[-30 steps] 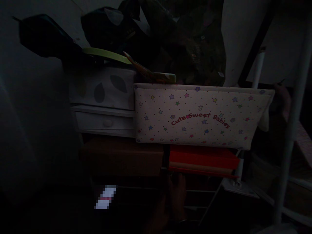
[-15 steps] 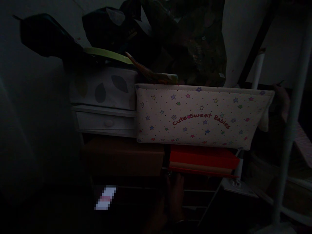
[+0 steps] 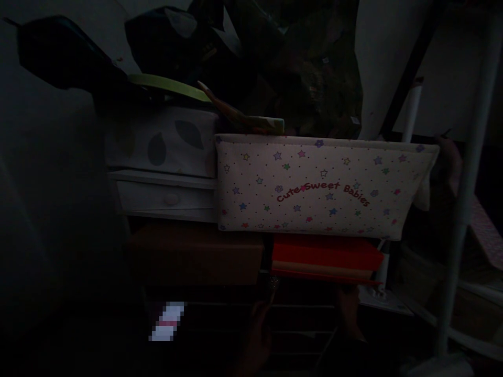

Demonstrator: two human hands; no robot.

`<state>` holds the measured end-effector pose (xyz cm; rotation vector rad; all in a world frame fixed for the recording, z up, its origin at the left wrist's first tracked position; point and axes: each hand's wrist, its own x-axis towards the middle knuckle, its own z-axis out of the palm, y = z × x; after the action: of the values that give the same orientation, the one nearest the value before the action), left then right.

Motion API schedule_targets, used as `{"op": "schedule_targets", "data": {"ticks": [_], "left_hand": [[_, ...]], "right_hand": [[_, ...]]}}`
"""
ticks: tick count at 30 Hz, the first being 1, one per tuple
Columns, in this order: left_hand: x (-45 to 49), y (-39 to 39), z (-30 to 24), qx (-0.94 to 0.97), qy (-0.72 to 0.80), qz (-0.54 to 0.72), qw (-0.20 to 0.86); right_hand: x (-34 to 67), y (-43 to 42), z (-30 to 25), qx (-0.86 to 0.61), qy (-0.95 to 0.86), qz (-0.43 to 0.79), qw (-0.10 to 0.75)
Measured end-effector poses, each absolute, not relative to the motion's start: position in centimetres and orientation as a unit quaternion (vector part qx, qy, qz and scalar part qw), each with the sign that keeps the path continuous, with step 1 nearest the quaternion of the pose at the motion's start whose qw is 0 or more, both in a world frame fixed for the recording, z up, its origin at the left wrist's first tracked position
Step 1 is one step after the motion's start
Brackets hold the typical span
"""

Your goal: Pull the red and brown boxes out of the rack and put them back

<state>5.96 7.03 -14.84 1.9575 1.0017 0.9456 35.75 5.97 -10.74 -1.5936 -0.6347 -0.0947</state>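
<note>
Nearest me, my left hand (image 3: 259, 327) comes up out of the dark with its fingertips just by a small speckled thing (image 3: 274, 284); I can't tell whether they are pinched on it or only resting against it. If the grip is loose, I think it could slip between the white rack bars (image 3: 306, 306) below. My right hand (image 3: 349, 301) is apart from the left, its fingers bent up under the right end of the red book-shaped box (image 3: 326, 256); the gloom hides whether they are gripping it.

That box sits just right of the brown box (image 3: 196, 259), with a narrow dark gap between them. Both look closed, so their contents are hidden from me. The star-print fabric bin (image 3: 314, 183) stands directly above the red one; if its weight bears there, a tug could tip it, and the thin card-like piece (image 3: 271, 124) poking above its rim might slide off. What lies deeper inside I can't see.

Left of the bin, the white drawer (image 3: 188, 196) is closed, with the leaf-print fabric box (image 3: 157, 141) above it. Farthest back slump a black plastic bag (image 3: 157, 47) and a dark patterned bag (image 3: 306, 78), contents unseen.
</note>
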Motion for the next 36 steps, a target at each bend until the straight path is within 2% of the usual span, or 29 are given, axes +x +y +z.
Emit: {"op": "schedule_targets", "data": {"ticks": [12, 19, 26, 36], "left_hand": [[6.7, 6.5, -15.4, 0.772, 0.369, 0.349, 0.382], [7.4, 6.2, -15.0, 0.770, 0.323, 0.344, 0.429], [8.5, 6.1, -15.4, 0.786, 0.253, 0.339, 0.450], [10.0, 5.9, -15.8, 0.767, 0.277, 0.321, 0.482]], "right_hand": [[35.3, 6.6, -11.3, -0.681, -0.403, 0.118, 0.600], [30.9, 7.1, -12.1, -0.698, -0.384, 0.155, 0.584], [25.8, 6.9, -12.3, -0.684, -0.358, 0.167, 0.614], [21.8, 7.1, -11.5, -0.704, -0.358, 0.178, 0.587]]}}
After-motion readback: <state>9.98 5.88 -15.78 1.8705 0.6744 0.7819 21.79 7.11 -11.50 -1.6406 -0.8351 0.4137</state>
